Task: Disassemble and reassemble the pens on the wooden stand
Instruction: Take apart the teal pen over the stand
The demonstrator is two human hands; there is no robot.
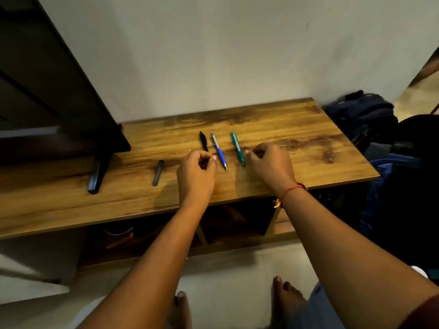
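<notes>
Three pens lie side by side on the wooden stand (297,148): a black pen (203,140), a blue and silver pen (219,150) and a teal pen (237,147). A separate dark grey pen part (158,172) lies to their left. My left hand (196,173) is curled at the near end of the black pen, thumb and fingers pinching it. My right hand (272,166) rests on the stand just right of the teal pen. Its fingers are curled and its thumb tip is beside the pen's lower half. I see nothing plainly held in it.
A dark TV (54,91) stands on the left of the stand, its foot (97,174) reaching toward the front edge. Dark bags (363,117) are piled off the right end. Open shelves (225,224) lie below the top. My bare feet show on the floor.
</notes>
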